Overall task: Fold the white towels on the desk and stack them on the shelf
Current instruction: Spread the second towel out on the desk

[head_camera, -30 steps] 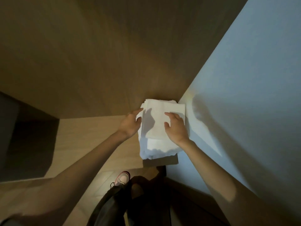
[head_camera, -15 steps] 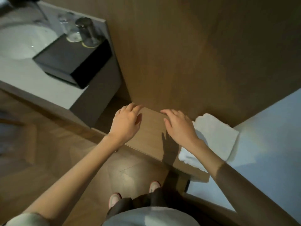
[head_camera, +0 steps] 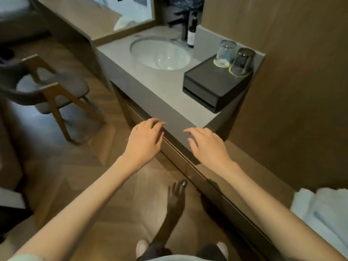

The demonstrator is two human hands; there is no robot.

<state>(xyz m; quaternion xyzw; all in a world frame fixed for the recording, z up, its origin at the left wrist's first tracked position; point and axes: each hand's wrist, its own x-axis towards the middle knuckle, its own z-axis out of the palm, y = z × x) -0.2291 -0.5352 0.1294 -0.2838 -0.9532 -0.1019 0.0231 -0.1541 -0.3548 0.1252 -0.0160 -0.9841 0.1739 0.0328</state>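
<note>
A stack of folded white towels (head_camera: pixel 323 210) lies on the low wooden shelf (head_camera: pixel 235 178) at the far right edge of the head view, partly cut off. My left hand (head_camera: pixel 143 142) and my right hand (head_camera: pixel 209 146) hover side by side in the air in front of the grey vanity counter (head_camera: pixel 165 91). Both hold nothing, and their fingers are loosely spread. My right forearm crosses above the shelf, well to the left of the towels.
The counter carries a white sink (head_camera: pixel 160 53), a black faucet (head_camera: pixel 183 25), a dark bottle (head_camera: pixel 191 33) and a black box (head_camera: pixel 214 85) topped by two upturned glasses (head_camera: pixel 233 57). A wooden chair (head_camera: pixel 45 91) stands at left on the parquet floor. A brown wall panel fills the right.
Both hands have left the towel stack and lifted away. My view has swung left, so the towels slid to the right edge and the sink counter and chair came into sight.
</note>
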